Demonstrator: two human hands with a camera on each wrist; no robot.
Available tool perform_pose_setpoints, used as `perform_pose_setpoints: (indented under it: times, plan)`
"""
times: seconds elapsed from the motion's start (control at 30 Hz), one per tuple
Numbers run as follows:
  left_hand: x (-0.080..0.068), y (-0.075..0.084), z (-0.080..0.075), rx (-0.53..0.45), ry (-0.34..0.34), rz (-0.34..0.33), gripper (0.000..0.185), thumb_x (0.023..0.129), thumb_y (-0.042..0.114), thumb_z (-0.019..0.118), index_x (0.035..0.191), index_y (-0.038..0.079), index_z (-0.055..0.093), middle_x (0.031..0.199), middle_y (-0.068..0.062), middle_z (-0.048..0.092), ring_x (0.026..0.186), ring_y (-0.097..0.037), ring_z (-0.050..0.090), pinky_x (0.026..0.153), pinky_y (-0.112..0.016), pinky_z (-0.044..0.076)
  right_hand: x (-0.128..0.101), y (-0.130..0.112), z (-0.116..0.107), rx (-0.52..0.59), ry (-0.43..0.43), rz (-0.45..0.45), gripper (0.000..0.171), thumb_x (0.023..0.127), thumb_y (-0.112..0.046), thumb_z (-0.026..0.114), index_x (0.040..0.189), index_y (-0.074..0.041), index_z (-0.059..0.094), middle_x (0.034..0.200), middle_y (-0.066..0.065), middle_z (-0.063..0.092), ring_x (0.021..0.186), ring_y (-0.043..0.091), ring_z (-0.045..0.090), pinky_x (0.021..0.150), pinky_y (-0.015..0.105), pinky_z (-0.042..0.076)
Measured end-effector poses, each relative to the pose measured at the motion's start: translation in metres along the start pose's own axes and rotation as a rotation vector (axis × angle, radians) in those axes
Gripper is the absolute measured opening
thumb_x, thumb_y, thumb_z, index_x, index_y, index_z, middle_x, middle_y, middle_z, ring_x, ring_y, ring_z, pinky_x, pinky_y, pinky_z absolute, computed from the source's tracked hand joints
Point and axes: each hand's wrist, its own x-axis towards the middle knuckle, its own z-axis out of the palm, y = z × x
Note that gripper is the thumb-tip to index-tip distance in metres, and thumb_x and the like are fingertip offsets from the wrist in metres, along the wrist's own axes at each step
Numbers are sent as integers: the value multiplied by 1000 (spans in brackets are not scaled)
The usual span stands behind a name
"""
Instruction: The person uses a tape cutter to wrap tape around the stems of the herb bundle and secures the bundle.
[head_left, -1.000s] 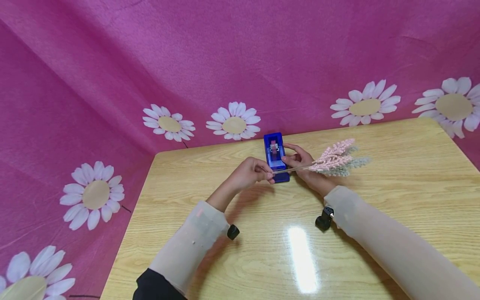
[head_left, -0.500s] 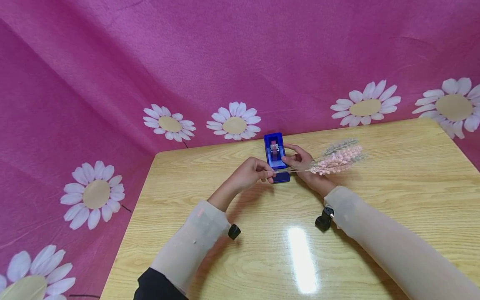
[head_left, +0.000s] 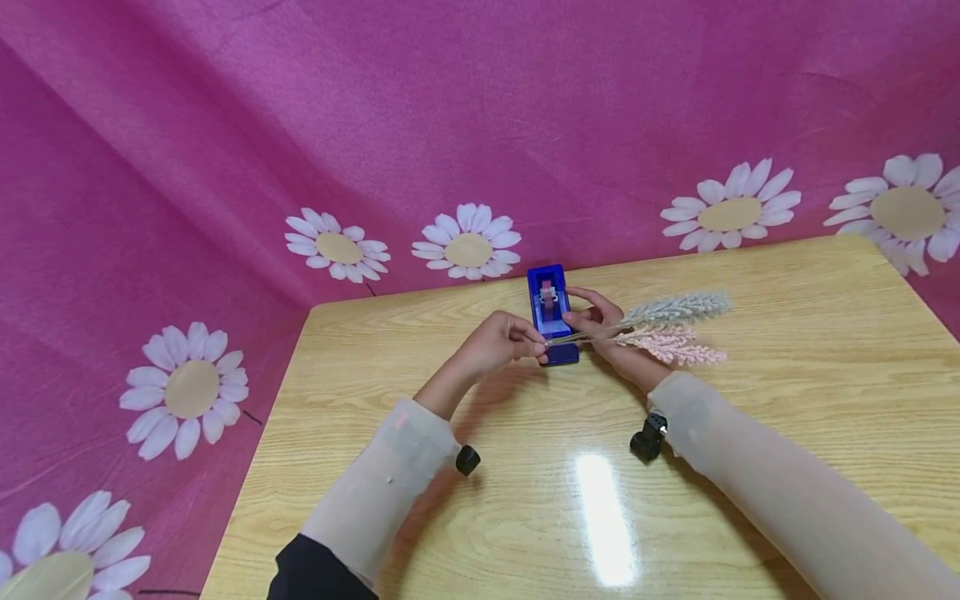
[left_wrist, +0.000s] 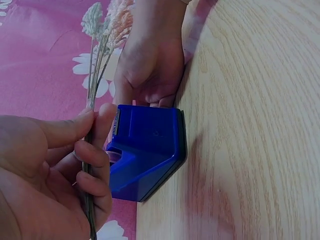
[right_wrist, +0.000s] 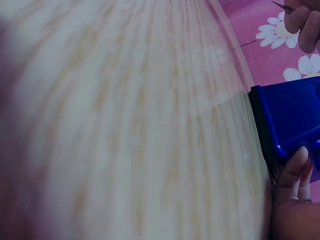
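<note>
On the wooden surface (head_left: 750, 400), the left hand (head_left: 498, 346) pinches the flower stems (head_left: 577, 338) while the right hand (head_left: 607, 333) grips the blue box (head_left: 553, 321); keeping that box steady looks wise.

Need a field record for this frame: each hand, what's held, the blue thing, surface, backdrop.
left hand: pinches the stems of the dried sprigs, fingers curled round them
right hand: grips the side of the blue holder
dried sprigs: one grey, one pink, heads pointing right over the right hand
blue holder: stands on the wooden table, near its far edge
backdrop: pink cloth printed with white daisies
</note>
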Motion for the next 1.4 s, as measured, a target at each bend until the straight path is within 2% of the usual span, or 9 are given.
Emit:
perform_pose_setpoints:
  times: [0.13, 0.3, 0.5, 0.63, 0.73, 0.93, 1.1, 1.2, 1.4]
  plan:
    - [0, 0, -1, 11, 8, 1, 21, 104, 9, 62, 105, -6, 77, 87, -12, 79, 77, -11, 57, 68, -28, 43, 0, -1, 1, 51, -8, 21, 49, 95, 10, 64, 142, 14, 48, 75, 2, 75, 57, 2, 66, 49, 21, 52]
    - [0, 0, -1, 35, 20, 7, 25, 106, 10, 58, 102, -5, 78, 86, -12, 78, 69, -10, 45, 62, -22, 37, 1, -2, 2, 90, -9, 37, 50, 95, 11, 62, 142, 16, 46, 75, 4, 76, 58, 3, 67, 49, 21, 53]
    - [3, 0, 1, 36, 21, 3, 21, 104, 5, 60, 103, -7, 77, 85, -16, 77, 80, -24, 57, 67, -25, 43, 1, -1, 1, 34, -11, 40, 50, 97, 7, 64, 143, 13, 47, 73, -3, 73, 58, 2, 64, 50, 21, 52]
    - [4, -1, 1, 32, 25, 1, 19, 102, 6, 63, 101, -8, 76, 89, -23, 76, 85, -33, 60, 73, -36, 48, -2, -3, -3, -24, -59, 103, 53, 101, -7, 66, 150, 2, 48, 83, 1, 69, 67, 6, 61, 59, 22, 52]
    - [5, 0, 0, 29, 31, -2, 19, 102, 7, 65, 100, -8, 76, 91, -25, 75, 81, -30, 58, 77, -46, 50, -5, -5, -4, -41, -90, 140, 56, 103, -16, 65, 154, -6, 45, 92, 4, 66, 75, 9, 61, 65, 23, 51]
    - [5, 1, -1, -3, 52, -7, 17, 100, 6, 67, 100, -9, 75, 89, -21, 76, 92, -35, 67, 88, -54, 51, -3, -5, -2, 52, -70, 126, 54, 102, -2, 62, 151, 5, 42, 79, -3, 66, 64, 4, 61, 57, 21, 52]
    - [6, 1, 0, -30, 87, -21, 12, 97, 2, 70, 98, -9, 76, 85, -18, 77, 98, -43, 68, 88, -55, 52, 0, -3, -1, 100, -51, 122, 54, 100, 7, 59, 150, 9, 40, 73, -6, 68, 61, 2, 62, 52, 20, 50]
    - [6, 2, -1, -44, 105, -36, 11, 96, 1, 71, 98, -8, 76, 85, -17, 77, 99, -45, 68, 85, -50, 53, 0, -2, -1, 101, -52, 123, 55, 99, 7, 60, 150, 9, 40, 75, -6, 69, 63, 3, 63, 52, 20, 51]
    - [5, 5, -1, -47, 118, -35, 12, 95, 3, 73, 98, -8, 76, 84, -14, 78, 91, -31, 72, 74, -31, 54, -1, -3, -2, 85, -70, 160, 58, 101, 0, 61, 155, 3, 38, 82, -4, 66, 70, 4, 61, 57, 22, 52]
